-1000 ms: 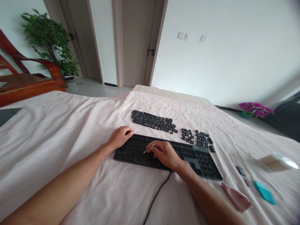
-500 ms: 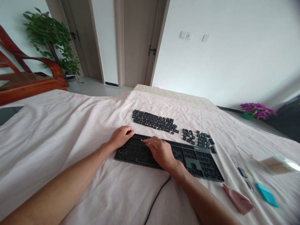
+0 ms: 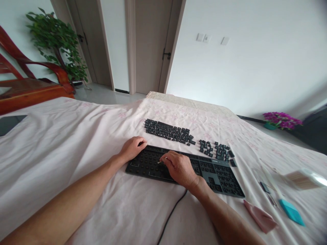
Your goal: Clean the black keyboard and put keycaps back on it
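Left of centre, the left hand (image 3: 133, 148) curls at the upper-left corner of the keyboard (image 3: 208, 168); whether it grips, I cannot tell. Mid-frame, the right hand (image 3: 180, 168) pinches a swab (image 3: 160, 162) over the keys' bare sockets. Loose keycaps (image 3: 167, 131) lie above; lower right, a pink cloth (image 3: 260, 216).

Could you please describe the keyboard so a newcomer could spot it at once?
On the pale flowered cloth, find the right hand. Under it, with the left hand at its far left corner, lies the long dark keyboard. Unlike the loose keycaps beyond, it is one slab, with a black cable at its near edge.
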{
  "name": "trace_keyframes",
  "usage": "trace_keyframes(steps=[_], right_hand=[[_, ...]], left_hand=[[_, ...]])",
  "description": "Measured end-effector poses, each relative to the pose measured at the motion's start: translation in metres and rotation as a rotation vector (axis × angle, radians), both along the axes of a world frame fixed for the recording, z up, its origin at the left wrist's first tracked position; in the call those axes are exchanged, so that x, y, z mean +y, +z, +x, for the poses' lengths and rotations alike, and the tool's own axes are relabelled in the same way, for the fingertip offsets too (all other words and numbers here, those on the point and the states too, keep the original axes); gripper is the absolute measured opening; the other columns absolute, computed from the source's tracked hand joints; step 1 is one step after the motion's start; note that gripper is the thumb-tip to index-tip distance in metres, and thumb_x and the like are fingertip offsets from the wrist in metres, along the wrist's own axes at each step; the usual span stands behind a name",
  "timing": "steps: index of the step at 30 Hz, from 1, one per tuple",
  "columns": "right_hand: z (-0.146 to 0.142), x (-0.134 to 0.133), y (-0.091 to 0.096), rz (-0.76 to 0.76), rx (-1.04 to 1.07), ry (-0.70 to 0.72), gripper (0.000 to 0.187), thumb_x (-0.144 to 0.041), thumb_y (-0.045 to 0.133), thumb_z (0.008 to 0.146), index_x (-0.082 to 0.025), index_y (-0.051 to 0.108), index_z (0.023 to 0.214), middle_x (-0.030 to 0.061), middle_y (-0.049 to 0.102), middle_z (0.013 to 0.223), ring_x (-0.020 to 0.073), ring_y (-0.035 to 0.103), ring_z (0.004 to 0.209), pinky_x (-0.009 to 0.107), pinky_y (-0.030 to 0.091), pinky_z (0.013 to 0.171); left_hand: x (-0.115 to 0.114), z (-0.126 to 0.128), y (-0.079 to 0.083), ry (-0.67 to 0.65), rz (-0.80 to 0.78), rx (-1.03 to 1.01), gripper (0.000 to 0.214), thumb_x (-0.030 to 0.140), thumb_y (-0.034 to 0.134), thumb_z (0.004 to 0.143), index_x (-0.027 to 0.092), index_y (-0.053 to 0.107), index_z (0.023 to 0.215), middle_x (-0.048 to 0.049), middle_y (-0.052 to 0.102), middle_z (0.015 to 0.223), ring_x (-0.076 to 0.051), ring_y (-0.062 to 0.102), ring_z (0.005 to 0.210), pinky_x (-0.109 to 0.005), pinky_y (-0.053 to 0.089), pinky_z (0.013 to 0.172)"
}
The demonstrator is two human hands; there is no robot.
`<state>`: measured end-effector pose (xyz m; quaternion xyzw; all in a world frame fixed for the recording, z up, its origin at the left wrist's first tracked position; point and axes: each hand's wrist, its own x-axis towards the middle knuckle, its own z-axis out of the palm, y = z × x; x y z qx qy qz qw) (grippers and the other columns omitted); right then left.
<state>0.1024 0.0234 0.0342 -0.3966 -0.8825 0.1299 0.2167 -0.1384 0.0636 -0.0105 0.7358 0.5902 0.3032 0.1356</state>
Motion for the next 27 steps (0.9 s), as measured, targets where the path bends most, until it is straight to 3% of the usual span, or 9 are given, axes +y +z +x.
trace_keyframes(steps=[12, 20, 27], right_hand=[[0.005, -0.002, 0.004, -0.041, 0.002, 0.074, 0.026, -0.019, 0.043, 0.094, -0.021, 0.067, 0.084, 0.0016, 0.07, 0.087, 0.0141, 0.064, 0.081, 0.023, 0.044, 0.073], [0.002, -0.007, 0.008, -0.177, 0.042, 0.132, 0.025, -0.016, 0.046, 0.091, -0.022, 0.068, 0.08, -0.0014, 0.071, 0.083, 0.0122, 0.064, 0.078, 0.02, 0.043, 0.068], [-0.002, -0.003, -0.002, -0.193, 0.205, 0.085, 0.023, -0.02, 0.049, 0.092, -0.022, 0.071, 0.086, -0.0001, 0.072, 0.088, 0.0134, 0.065, 0.082, 0.022, 0.047, 0.075]], left_hand=[[0.0, 0.0, -0.001, -0.006, 0.004, -0.01, 0.022, 0.033, 0.045, 0.085, 0.023, 0.064, 0.081, -0.0017, 0.07, 0.09, -0.019, 0.062, 0.087, -0.028, 0.045, 0.079], [0.001, -0.001, -0.003, -0.007, 0.035, -0.013, 0.021, 0.031, 0.046, 0.085, 0.023, 0.064, 0.079, -0.0013, 0.07, 0.089, -0.019, 0.062, 0.085, -0.028, 0.045, 0.077], [0.001, -0.001, -0.003, -0.009, 0.042, -0.016, 0.021, 0.03, 0.047, 0.085, 0.022, 0.065, 0.081, -0.0011, 0.07, 0.089, -0.018, 0.062, 0.084, -0.028, 0.045, 0.078]])
